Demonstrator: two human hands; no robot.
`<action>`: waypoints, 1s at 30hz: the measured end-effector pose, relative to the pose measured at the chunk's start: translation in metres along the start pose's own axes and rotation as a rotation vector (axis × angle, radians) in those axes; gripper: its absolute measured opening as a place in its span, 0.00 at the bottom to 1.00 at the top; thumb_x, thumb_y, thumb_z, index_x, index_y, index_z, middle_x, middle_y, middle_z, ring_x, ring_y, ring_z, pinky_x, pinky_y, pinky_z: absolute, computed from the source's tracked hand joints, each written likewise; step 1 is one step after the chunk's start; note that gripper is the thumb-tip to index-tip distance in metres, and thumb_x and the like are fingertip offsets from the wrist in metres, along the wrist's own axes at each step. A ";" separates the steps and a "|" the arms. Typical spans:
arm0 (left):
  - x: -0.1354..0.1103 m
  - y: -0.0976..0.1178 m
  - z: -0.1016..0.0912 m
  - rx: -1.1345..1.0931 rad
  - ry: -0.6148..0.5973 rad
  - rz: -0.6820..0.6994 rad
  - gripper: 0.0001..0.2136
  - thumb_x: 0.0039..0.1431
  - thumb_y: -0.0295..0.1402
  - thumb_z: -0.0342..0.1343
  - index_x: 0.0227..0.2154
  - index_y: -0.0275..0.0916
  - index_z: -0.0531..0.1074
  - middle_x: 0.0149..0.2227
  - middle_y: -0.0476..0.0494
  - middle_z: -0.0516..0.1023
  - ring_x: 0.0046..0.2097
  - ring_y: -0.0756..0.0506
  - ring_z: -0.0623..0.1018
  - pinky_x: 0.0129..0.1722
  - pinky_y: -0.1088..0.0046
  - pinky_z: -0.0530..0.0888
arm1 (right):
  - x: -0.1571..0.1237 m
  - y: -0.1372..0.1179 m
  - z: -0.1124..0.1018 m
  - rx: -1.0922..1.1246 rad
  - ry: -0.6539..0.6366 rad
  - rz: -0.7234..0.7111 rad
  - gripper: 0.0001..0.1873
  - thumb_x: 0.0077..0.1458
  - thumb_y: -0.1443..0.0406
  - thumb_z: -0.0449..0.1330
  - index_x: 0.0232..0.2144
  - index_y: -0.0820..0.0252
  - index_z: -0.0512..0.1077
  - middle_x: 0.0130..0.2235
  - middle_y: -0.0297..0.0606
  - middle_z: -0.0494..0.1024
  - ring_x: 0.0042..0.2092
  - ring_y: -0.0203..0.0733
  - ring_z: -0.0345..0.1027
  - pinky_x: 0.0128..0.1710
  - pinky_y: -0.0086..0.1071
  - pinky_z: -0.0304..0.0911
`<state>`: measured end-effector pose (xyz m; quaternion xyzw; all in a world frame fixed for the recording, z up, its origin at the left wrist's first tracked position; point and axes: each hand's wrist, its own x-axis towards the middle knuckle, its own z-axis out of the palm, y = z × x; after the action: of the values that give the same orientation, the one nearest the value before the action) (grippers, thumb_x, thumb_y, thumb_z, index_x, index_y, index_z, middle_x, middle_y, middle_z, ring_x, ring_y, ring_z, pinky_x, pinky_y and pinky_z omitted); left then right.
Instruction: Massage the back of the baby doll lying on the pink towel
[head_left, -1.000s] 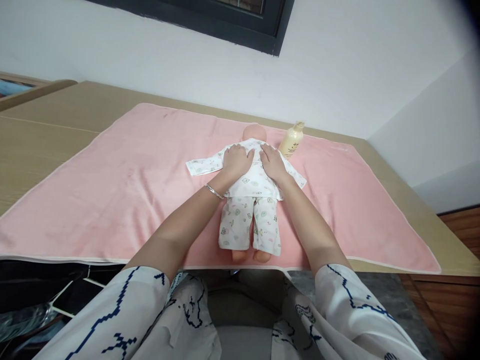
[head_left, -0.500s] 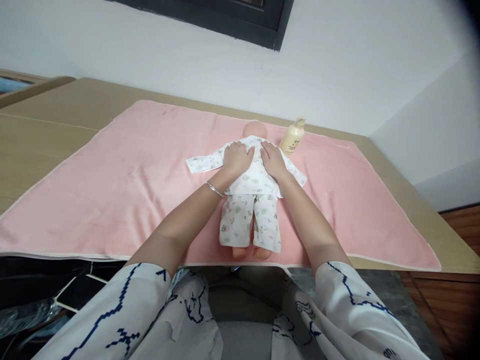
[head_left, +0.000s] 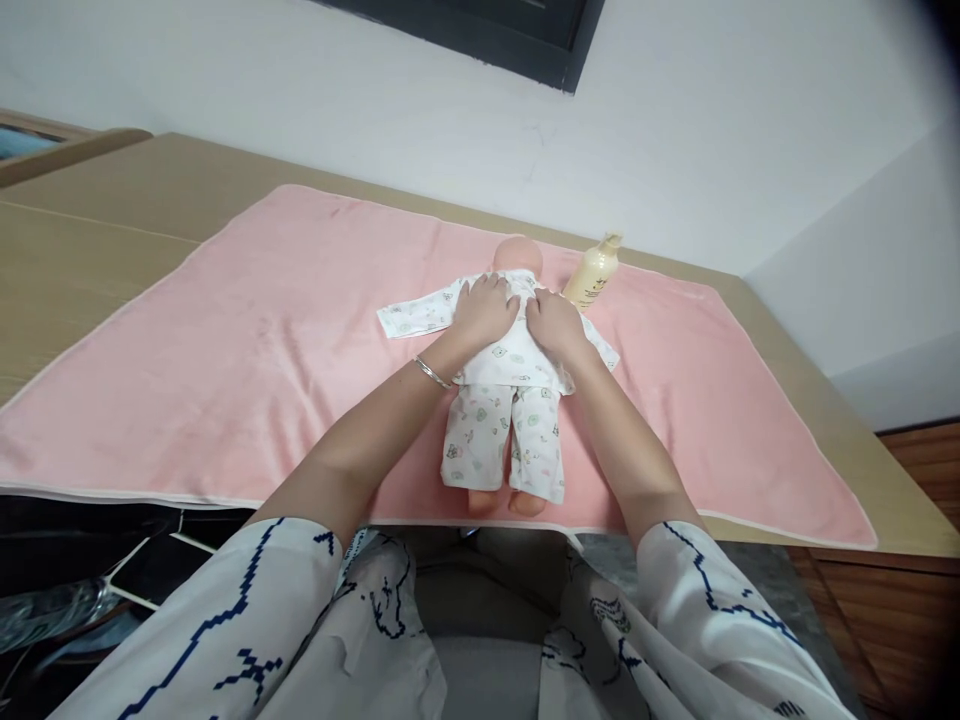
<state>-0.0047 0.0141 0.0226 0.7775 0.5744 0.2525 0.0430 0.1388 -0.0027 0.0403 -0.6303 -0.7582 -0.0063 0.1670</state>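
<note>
A baby doll [head_left: 517, 257] lies stretched out on a pink blanket [head_left: 315, 300], head away from me, feet at the near edge. It wears a white printed top [head_left: 499, 362] and matching trousers [head_left: 480, 435]. My left hand [head_left: 486, 308] rests open on the left of the top's upper part, fingers pointing toward the head. On the right upper part lies my right hand [head_left: 556, 322], its fingers slightly bent over the cloth near the shoulder. Neither hand clearly pinches the fabric. The doll's left-side sleeve [head_left: 416, 318] spreads outward.
A cream pump bottle [head_left: 594, 272] stands beyond my right hand, near the doll's head. The wooden table [head_left: 135, 200] runs under the blanket to a white wall [head_left: 675, 130]. A wooden drawer front [head_left: 885, 610] is below right.
The fingers of my right hand have bent more on the doll's top. My left hand stays nearly in place. The view has shifted slightly.
</note>
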 end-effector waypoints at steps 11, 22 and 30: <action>-0.008 0.020 -0.009 0.039 -0.011 0.079 0.21 0.68 0.32 0.38 0.56 0.29 0.68 0.61 0.30 0.70 0.65 0.36 0.66 0.66 0.54 0.56 | 0.012 0.018 0.011 0.117 0.025 -0.085 0.23 0.66 0.61 0.39 0.51 0.64 0.67 0.55 0.53 0.72 0.58 0.58 0.63 0.60 0.55 0.56; 0.008 -0.006 -0.002 -0.092 -0.014 -0.013 0.24 0.65 0.40 0.43 0.57 0.30 0.67 0.63 0.32 0.69 0.65 0.38 0.66 0.65 0.62 0.61 | -0.001 -0.004 -0.002 0.016 -0.014 -0.045 0.24 0.67 0.61 0.39 0.47 0.69 0.70 0.51 0.58 0.74 0.55 0.61 0.65 0.57 0.53 0.59; 0.004 0.002 -0.005 -0.062 -0.071 -0.086 0.28 0.67 0.43 0.41 0.61 0.27 0.61 0.67 0.27 0.62 0.69 0.35 0.60 0.67 0.59 0.57 | 0.002 -0.001 0.004 0.027 0.008 -0.025 0.25 0.67 0.61 0.39 0.49 0.69 0.70 0.54 0.58 0.73 0.58 0.63 0.63 0.60 0.56 0.56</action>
<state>-0.0040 0.0163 0.0291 0.7590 0.5971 0.2404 0.0980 0.1369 0.0001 0.0376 -0.6184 -0.7653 -0.0004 0.1784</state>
